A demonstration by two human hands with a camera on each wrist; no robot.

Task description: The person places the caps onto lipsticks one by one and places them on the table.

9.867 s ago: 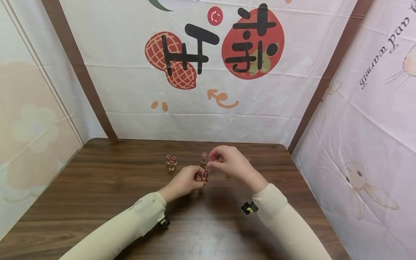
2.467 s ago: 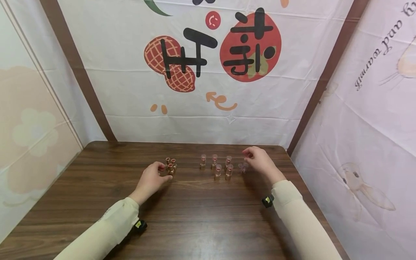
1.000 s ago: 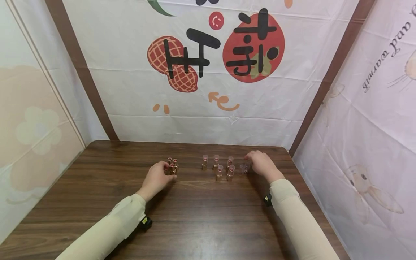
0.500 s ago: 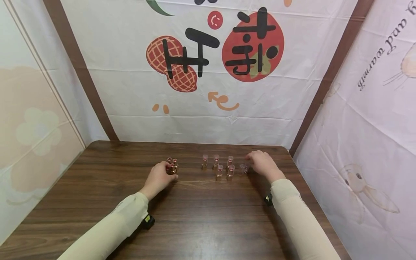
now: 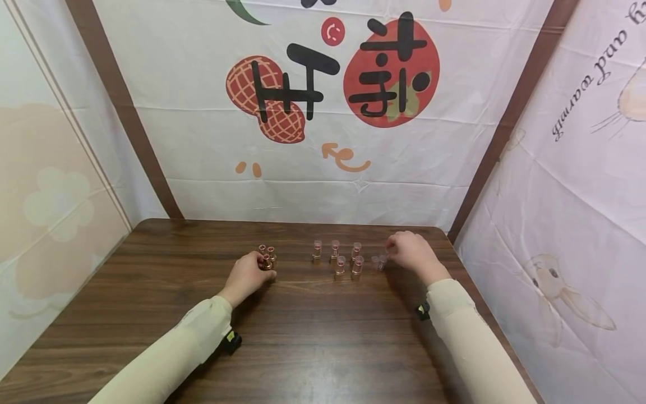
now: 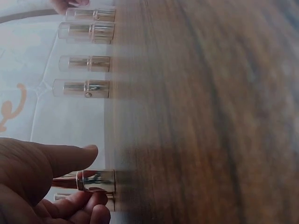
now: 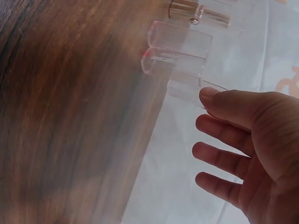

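Note:
My left hand is at a cluster of three uncapped lipsticks in rose-gold tubes. In the left wrist view its thumb stands apart from the nearest lipstick tube, while curled fingertips lie along the tube's other side. The right hand, farther right, pinches a clear lipstick cap by its end between thumb and a mostly hidden forefinger; the other fingers are spread. Beside that cap, more clear caps stand on the table, small and faint in the head view.
Several lipsticks with clear caps stand upright in two loose rows between my hands. The wooden table ends at a printed white cloth behind, and another cloth hangs at the right.
Earlier, my hands were together over one lipstick at the middle; now they are apart, left at the uncapped lipsticks, right at the caps. Over the last half second the right hand rises slightly.

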